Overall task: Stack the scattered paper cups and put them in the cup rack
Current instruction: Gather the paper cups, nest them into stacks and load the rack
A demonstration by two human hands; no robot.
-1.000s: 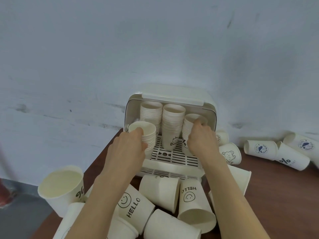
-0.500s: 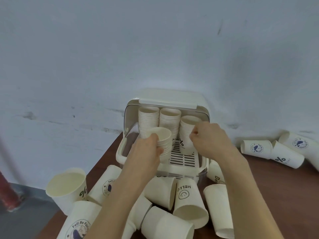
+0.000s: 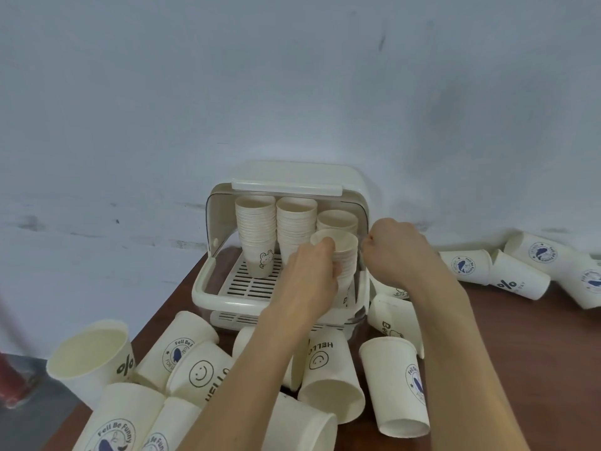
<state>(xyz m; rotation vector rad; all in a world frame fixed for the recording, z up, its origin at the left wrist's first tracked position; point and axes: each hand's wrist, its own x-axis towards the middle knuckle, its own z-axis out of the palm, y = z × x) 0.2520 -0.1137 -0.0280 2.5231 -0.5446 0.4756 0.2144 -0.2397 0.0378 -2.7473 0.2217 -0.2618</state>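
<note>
Both arms reach forward: left hand [image 3: 313, 275] grips a cup stack [image 3: 341, 255], right hand [image 3: 395, 252] fisted, empty.

A dark brown wooden table [image 3: 536, 353] spreads beneath and to the right of the hands. Behind them rises a pale grey-blue wall [image 3: 292, 92] with dark scuffs. Far left of the hands, low down, a blurred red object [image 3: 13, 382] stands on grey floor [image 3: 48, 415].

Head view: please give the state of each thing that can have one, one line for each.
cup rack: lid raised, open at the front.
held stack: upright, gripped by left hand.
right hand: fingers curled, holding nothing visible.
back stacks: upright inside rack.
loose cups: mostly lying on table.
</note>
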